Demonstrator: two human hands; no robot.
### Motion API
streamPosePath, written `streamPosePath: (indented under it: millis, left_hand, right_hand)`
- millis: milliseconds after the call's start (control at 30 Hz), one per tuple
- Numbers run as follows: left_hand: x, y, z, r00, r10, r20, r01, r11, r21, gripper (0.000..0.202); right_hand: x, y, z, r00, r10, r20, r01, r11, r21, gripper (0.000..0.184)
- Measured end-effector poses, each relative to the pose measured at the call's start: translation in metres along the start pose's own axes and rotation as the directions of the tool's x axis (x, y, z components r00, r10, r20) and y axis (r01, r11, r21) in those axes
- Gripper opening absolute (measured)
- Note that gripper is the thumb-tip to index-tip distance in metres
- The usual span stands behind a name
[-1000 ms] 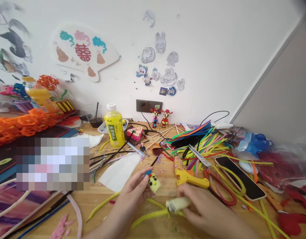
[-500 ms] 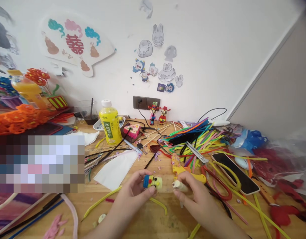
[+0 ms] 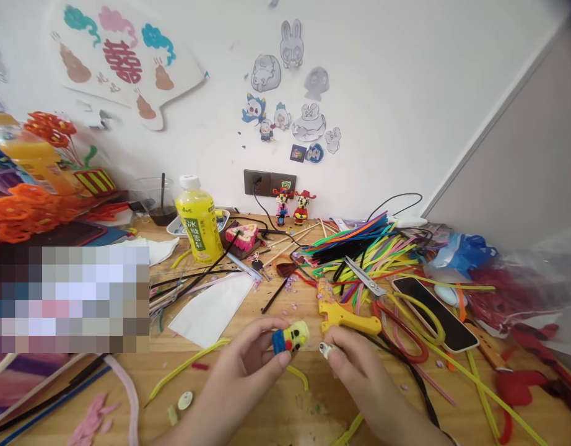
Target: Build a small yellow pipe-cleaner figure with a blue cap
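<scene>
My left hand [image 3: 251, 362] is closed around a small pipe-cleaner figure [image 3: 290, 337], blue at one end and pale yellow at the other, with red, black and yellow dots on it. The figure lies tilted, its yellow end toward the right. My right hand [image 3: 362, 359] pinches a small whitish roll [image 3: 327, 349] with a dark spot at its end; the fingers hide most of it. A narrow gap separates the two pieces. Just beyond my right hand lies a yellow glue gun [image 3: 350, 317].
Scissors [image 3: 364, 277] and a phone [image 3: 436, 313] lie at the right. Behind them is a pile of coloured pipe cleaners [image 3: 373, 248]. A yellow drink bottle [image 3: 199, 223] and a white paper sheet [image 3: 211, 310] are left of centre. Two small figurines [image 3: 304, 207] stand by the wall.
The figure in my left hand has turned, its yellow end tipping upward. My right hand has rotated, so its fingers cover more of the whitish roll. The camera view has shifted slightly.
</scene>
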State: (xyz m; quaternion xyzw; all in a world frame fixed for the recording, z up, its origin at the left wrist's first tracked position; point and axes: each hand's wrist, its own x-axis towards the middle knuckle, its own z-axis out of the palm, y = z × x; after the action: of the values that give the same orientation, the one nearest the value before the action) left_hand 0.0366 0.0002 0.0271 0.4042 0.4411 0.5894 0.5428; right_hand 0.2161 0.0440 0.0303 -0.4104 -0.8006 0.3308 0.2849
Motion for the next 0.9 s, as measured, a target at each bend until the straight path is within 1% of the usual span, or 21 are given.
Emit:
streamPosePath:
  millis: [200, 300, 467, 567, 667, 800, 900]
  left_hand:
    - [-0.001, -0.002, 0.001, 1.0, -0.008, 0.014, 0.008, 1.0, -0.004, 0.025]
    - [-0.002, -0.002, 0.001, 1.0, 0.014, 0.016, -0.014, 1.0, 0.025, 0.023]
    - [-0.004, -0.002, 0.002, 0.999, 0.052, 0.009, -0.053, 0.996, 0.074, 0.023]
    - [-0.005, -0.003, 0.003, 0.999, 0.05, 0.012, -0.051, 0.994, 0.092, 0.024]
    - [-0.006, -0.002, 0.002, 0.999, 0.049, -0.012, -0.047, 0.992, 0.118, 0.024]
    - [-0.007, 0.001, 0.003, 0.998, 0.047, -0.038, -0.04, 0.984, 0.175, 0.025]
    - [-0.008, 0.005, 0.003, 0.998, 0.032, -0.057, -0.02, 0.979, 0.202, 0.025]
  right_hand:
    - [-0.004, -0.004, 0.001, 0.999, 0.034, -0.015, -0.035, 0.999, -0.017, 0.035]
    - [-0.005, -0.004, 0.002, 0.998, 0.054, 0.016, -0.054, 0.999, 0.0, 0.035]
    - [-0.006, -0.001, 0.004, 0.995, 0.089, 0.046, -0.091, 0.995, 0.048, 0.032]
    - [-0.005, -0.003, 0.003, 0.991, 0.089, 0.095, -0.098, 0.991, 0.088, 0.032]
    - [-0.002, -0.008, 0.0, 0.991, 0.075, 0.112, -0.088, 0.99, 0.11, 0.03]
    - [-0.001, -0.012, 0.001, 0.987, 0.101, 0.125, -0.112, 0.99, 0.089, 0.023]
    - [-0.001, -0.012, 0.003, 0.988, 0.114, 0.105, -0.121, 0.99, 0.072, 0.021]
